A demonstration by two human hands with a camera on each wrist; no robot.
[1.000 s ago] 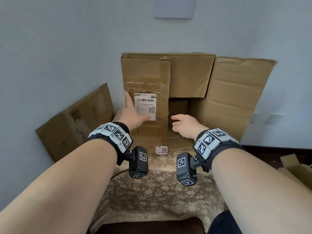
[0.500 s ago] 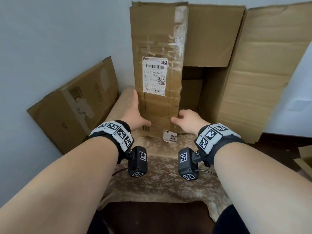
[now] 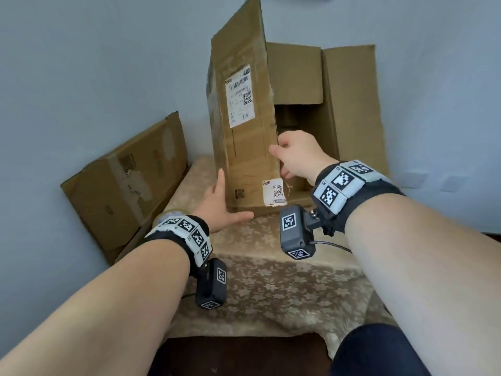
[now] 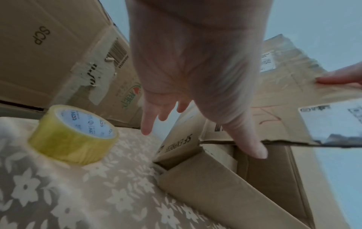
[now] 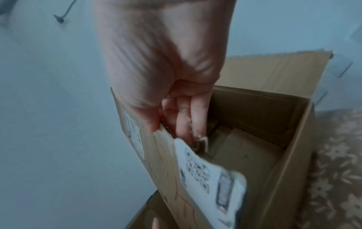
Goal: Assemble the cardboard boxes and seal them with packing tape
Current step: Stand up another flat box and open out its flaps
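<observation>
Since a moment ago, our box flap (image 3: pixel 244 126) has swung leftward, edge-on.
Our right hand (image 3: pixel 296 156) pinches its right edge; our left hand (image 3: pixel 217 204) spreads open near its base. Tape roll (image 4: pixel 73 134) sits near-left; another carton (image 3: pixel 127 183) leans left.

Soft, even daylight in the head view; both wrist views dimmer, bluish, motion-blurred, edges bent.
</observation>
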